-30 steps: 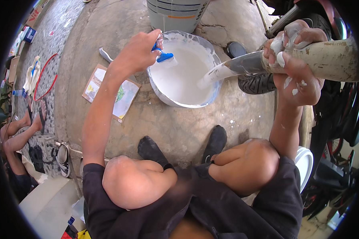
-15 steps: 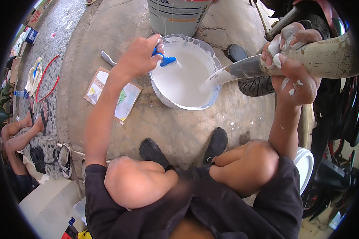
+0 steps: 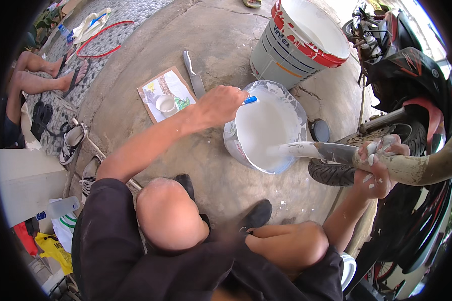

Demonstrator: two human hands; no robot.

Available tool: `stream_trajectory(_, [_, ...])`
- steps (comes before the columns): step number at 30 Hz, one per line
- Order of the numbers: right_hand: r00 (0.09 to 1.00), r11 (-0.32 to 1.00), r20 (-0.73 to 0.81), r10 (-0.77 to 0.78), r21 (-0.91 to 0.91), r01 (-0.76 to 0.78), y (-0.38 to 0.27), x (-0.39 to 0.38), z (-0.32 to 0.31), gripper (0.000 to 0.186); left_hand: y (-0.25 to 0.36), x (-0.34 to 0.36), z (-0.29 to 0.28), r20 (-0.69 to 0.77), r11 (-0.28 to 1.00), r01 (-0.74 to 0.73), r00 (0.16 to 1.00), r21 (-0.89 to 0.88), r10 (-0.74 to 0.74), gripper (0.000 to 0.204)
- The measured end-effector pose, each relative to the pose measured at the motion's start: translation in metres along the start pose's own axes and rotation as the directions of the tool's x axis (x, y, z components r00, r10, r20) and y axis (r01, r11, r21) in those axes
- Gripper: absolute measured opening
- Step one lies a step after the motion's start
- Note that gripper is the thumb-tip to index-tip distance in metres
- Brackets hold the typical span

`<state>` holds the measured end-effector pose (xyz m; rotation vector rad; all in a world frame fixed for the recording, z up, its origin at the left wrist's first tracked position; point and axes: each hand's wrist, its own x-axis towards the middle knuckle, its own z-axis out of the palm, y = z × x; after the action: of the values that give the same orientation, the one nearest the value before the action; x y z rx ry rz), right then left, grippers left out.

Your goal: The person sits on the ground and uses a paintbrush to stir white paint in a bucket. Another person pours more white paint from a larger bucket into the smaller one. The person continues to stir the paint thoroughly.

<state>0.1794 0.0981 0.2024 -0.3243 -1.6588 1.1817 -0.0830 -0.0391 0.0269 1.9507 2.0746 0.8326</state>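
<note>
A basin [image 3: 299, 108] of white paint [image 3: 266, 125] stands on the concrete between my feet and a large bucket. My left hand [image 3: 220, 104] is above its left rim, closed on a blue-handled brush [image 3: 250, 100]. Only a short blue piece of the brush shows; the rest is hidden. My right hand [image 3: 379, 163], smeared with white paint, grips a thick pale pipe [image 3: 331, 151] at the right. The pipe slopes down to the left, and its white-coated end lies in the paint.
A big paint bucket [image 3: 281, 55] with a red rim stands beyond the basin. Left of it are a knife [image 3: 193, 75] and a board [image 3: 148, 100] bearing a small cup [image 3: 166, 104]. A dark round lid [image 3: 320, 130] and a motorcycle [image 3: 412, 80] are at right. Another person's legs [image 3: 37, 80] show at left.
The view has swung, so the basin appears farther right and lower, and more of the bucket shows. My left hand has drawn back toward the basin's left rim, hiding more of the brush.
</note>
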Motion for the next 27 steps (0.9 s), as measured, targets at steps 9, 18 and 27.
stream_trajectory(9, [0.999,0.993,0.007,0.037,0.108,-0.038,-0.003,-0.002,0.004,0.031,0.008,0.025,0.008,0.009,0.962,-0.062,0.998,0.265,0.061,0.007])
stream_trajectory(18, [1.0,0.999,-0.006,-0.023,0.022,0.024,0.007,-0.006,-0.019,0.031,0.018,0.031,0.025,0.098,0.852,-0.146,0.989,0.503,0.111,0.026])
stream_trajectory(27, [0.995,0.991,0.014,-0.104,-0.078,0.104,0.01,-0.006,-0.036,0.031,0.051,0.037,0.011,0.115,0.728,-0.265,0.962,0.632,0.25,0.012])
